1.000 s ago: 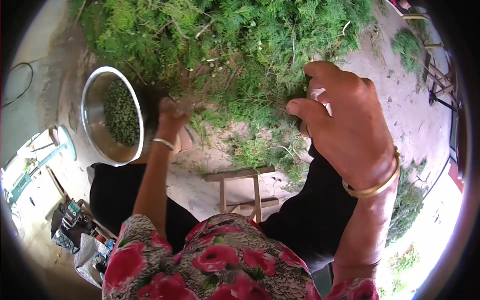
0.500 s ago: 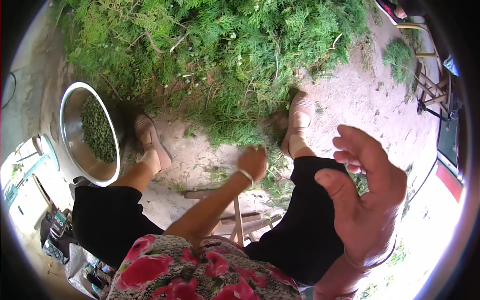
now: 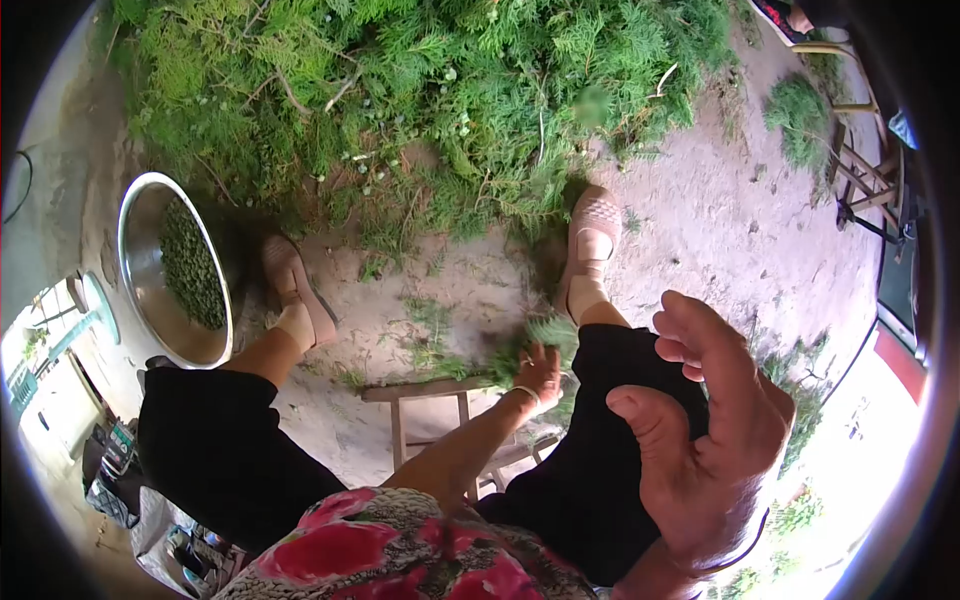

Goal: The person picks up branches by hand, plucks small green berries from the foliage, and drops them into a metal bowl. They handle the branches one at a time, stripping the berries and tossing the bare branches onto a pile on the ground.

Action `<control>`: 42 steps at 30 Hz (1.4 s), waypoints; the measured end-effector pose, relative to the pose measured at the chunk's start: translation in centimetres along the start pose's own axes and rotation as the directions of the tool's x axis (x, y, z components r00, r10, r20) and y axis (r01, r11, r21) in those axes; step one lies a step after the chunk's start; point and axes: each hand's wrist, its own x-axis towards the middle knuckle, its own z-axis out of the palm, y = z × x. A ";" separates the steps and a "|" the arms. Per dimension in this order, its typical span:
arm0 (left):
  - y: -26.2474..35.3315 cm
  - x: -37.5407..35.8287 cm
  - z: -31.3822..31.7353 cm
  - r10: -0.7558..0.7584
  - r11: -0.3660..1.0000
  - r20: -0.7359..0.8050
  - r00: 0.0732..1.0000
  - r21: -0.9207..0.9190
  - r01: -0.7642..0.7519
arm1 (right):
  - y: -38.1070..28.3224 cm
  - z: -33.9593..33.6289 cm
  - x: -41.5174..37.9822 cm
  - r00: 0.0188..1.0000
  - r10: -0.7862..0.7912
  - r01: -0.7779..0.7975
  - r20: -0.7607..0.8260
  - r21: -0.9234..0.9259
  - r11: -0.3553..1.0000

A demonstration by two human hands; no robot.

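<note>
My left hand [image 3: 540, 378] is low between my knees, just right of a small wooden stool [image 3: 425, 390]. Its fingers are closed on a green evergreen branch [image 3: 548, 335], which is blurred and partly hidden by the hand. Above my right thigh, close to the camera, my right hand [image 3: 715, 430] is open. Its thumb is apart from the curved fingers, with nothing between them. A large heap of evergreen branches [image 3: 420, 90] with small pale-green cones lies beyond my feet.
A metal basin [image 3: 150, 290] with many small green cones [image 3: 192, 265] stands by my left foot. At the right are a loose evergreen clump [image 3: 798, 120] and a wooden folding frame [image 3: 865, 180]. Another person's foot [image 3: 785, 20] shows at top right.
My left hand has moved right and back toward me, drawing foliage from the heap's near edge and baring ground there. My right hand has shifted slightly down and left, still open.
</note>
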 end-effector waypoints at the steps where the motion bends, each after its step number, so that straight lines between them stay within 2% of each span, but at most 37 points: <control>1: 0.2 0.0 -0.3 0.024 1.000 0.118 0.993 -0.018 -0.022 | 0.1 0.0 -0.1 1.000 0.008 -0.008 0.003 -0.002 1.000; 2: 0.3 0.5 -0.9 0.052 0.998 0.235 0.971 -0.038 -0.044 | 0.2 0.1 -0.2 1.000 0.017 -0.017 0.010 -0.005 1.000; 4: -0.8 1.9 -3.1 0.105 0.994 0.040 0.994 0.036 -0.106 | 0.5 0.1 -0.3 0.997 -0.026 0.026 -0.073 0.003 1.000; 5: 0.3 -0.2 -9.0 -0.008 0.999 -0.067 0.998 -0.054 0.004 | -0.3 -0.5 -0.3 0.999 0.041 -0.042 -0.029 -0.038 0.998; 6: -1.7 2.1 -9.0 0.071 0.997 -0.539 0.839 0.034 -0.062 | -0.4 -0.6 -0.3 0.998 0.052 -0.053 -0.026 -0.034 0.998; 7: -3.1 4.5 -12.0 0.253 0.949 -0.831 0.495 0.312 0.039 | -0.4 -0.6 -0.2 0.999 0.033 -0.034 -0.018 -0.053 0.998; 8: -3.3 4.5 -16.0 0.277 0.911 -0.820 0.500 0.389 0.133 | -0.4 -0.6 -0.2 1.000 0.009 -0.010 -0.011 -0.075 0.997; 9: -2.2 2.7 -20.6 0.164 0.912 -0.704 0.691 0.375 0.165 | -0.4 -0.6 -0.3 1.000 0.012 -0.013 -0.005 -0.080 0.997; 10: -3.9 4.5 -21.9 0.169 0.938 -0.736 0.656 0.324 0.121 | -0.4 -0.6 -0.2 1.000 0.006 -0.006 0.008 -0.069 0.998; 11: -6.4 5.9 -22.5 0.201 0.904 -0.669 0.716 0.409 0.128 | -0.5 -0.6 -0.1 1.000 -0.004 0.005 0.018 -0.059 0.998; 12: -6.1 4.4 -23.6 0.085 0.972 -0.696 0.713 0.216 0.095 | -0.6 -0.6 0.0 1.000 -0.006 0.007 0.017 -0.062 0.998; 14: -9.4 6.4 -24.3 0.090 0.990 -0.603 0.793 -0.033 -0.137 | -0.7 -0.7 0.2 1.000 -0.022 0.022 0.008 -0.069 0.997; 15: -10.6 6.2 -23.3 0.223 0.960 -0.586 0.779 0.272 -0.070 | -0.6 -0.8 0.1 1.000 -0.014 0.015 0.009 -0.067 0.998; 16: -10.9 4.5 -22.3 0.346 0.835 -0.532 0.773 0.551 0.005 | -0.5 -1.0 0.1 1.000 0.009 -0.008 0.018 -0.077 0.997; 18: -12.6 3.0 -18.4 0.306 0.895 -0.489 0.817 0.440 -0.072 | -0.5 -1.3 0.1 0.999 0.033 -0.031 0.025 -0.086 0.996; 20: -13.3 1.2 -14.1 0.285 0.903 -0.410 0.866 0.418 -0.099 | -0.6 -1.3 0.0 0.995 0.091 -0.089 0.027 -0.068 0.994; 21: -13.2 0.2 -12.9 0.282 0.905 -0.409 0.868 0.414 -0.098 | -0.6 -1.3 -0.1 0.995 0.092 -0.089 0.032 -0.069 0.994; 23: -12.9 -1.2 -11.6 0.129 0.991 -0.530 0.838 0.092 -0.094 | -0.4 -1.2 -0.2 0.997 0.075 -0.073 0.036 -0.062 0.995; 24: -12.6 -1.0 -11.4 0.128 0.991 -0.529 0.839 0.092 -0.093 | -0.3 -1.3 -0.3 0.996 0.076 -0.074 0.036 -0.060 0.995; 26: -10.9 -0.1 -10.2 0.086 0.983 -0.822 0.563 0.162 0.086 | -0.3 -1.4 -0.5 0.995 0.096 -0.094 0.037 -0.040 0.995; 27: -9.8 0.4 -9.0 0.020 0.978 -0.735 0.678 0.155 0.139 | -0.4 -1.3 -0.6 0.995 0.092 -0.091 0.037 -0.034 0.995; 28: -8.2 0.5 -7.3 -0.046 0.997 -0.608 0.792 0.025 0.077 | -0.4 -1.3 -0.6 0.994 0.111 -0.110 0.023 -0.019 0.994; 29: -6.7 0.9 -5.1 -0.102 0.989 -0.509 0.855 0.044 0.144 | -0.4 -1.2 -0.6 0.992 0.129 -0.129 0.009 -0.006 0.992; 31: -3.7 1.6 -0.5 -0.145 0.982 -0.396 0.907 0.058 0.182 | -0.3 -1.2 -0.6 0.994 0.107 -0.107 0.000 0.001 0.994; 32: -2.9 2.1 2.5 -0.068 0.994 -0.351 0.934 0.058 0.094 | -0.2 -1.2 -0.6 0.996 0.093 -0.093 -0.001 0.009 0.996; 33: 0.2 1.3 2.1 0.048 0.869 -0.011 0.999 0.493 -0.036 | 0.1 -0.9 -0.8 0.998 0.065 -0.064 -0.021 0.038 0.997; 34: 2.4 2.4 4.2 0.031 0.986 0.024 0.999 0.166 -0.034 | 0.2 -1.0 -0.9 0.998 0.066 -0.065 -0.018 0.039 0.997; 35: 2.3 2.1 3.8 0.026 0.986 0.025 0.999 0.167 -0.030 | 0.2 -1.0 -0.9 0.999 0.044 -0.044 0.000 0.014 0.999; 36: 2.3 1.2 2.4 0.106 0.990 0.056 0.993 0.090 -0.111 | 0.2 -1.0 -1.0 1.000 0.022 -0.022 0.016 -0.009 1.000; 37: 2.5 0.0 0.7 0.189 0.982 0.079 0.979 0.010 -0.191 | 0.4 -0.9 -0.6 0.996 -0.080 0.080 -0.030 -0.006 0.997; 38: 2.7 -1.2 -1.1 0.272 0.961 0.094 0.958 -0.070 -0.266 | 0.4 -1.0 -0.7 0.996 -0.081 0.081 -0.033 -0.002 0.997; 40: 2.8 -2.4 -3.4 0.430 0.887 0.094 0.898 -0.230 -0.400 | 0.3 -1.1 -1.0 0.998 0.053 -0.053 -0.034 0.000 0.999; 41: -0.9 2.2 0.5 0.421 0.763 -0.455 0.785 -0.290 -0.577 | 0.2 -1.2 -1.1 0.998 0.045 -0.045 -0.039 0.007 0.999; 42: -4.0 1.9 -2.3 0.282 0.865 -0.633 0.721 -0.157 -0.477 | 0.2 -1.1 -1.2 0.998 0.052 -0.052 -0.022 0.020 0.998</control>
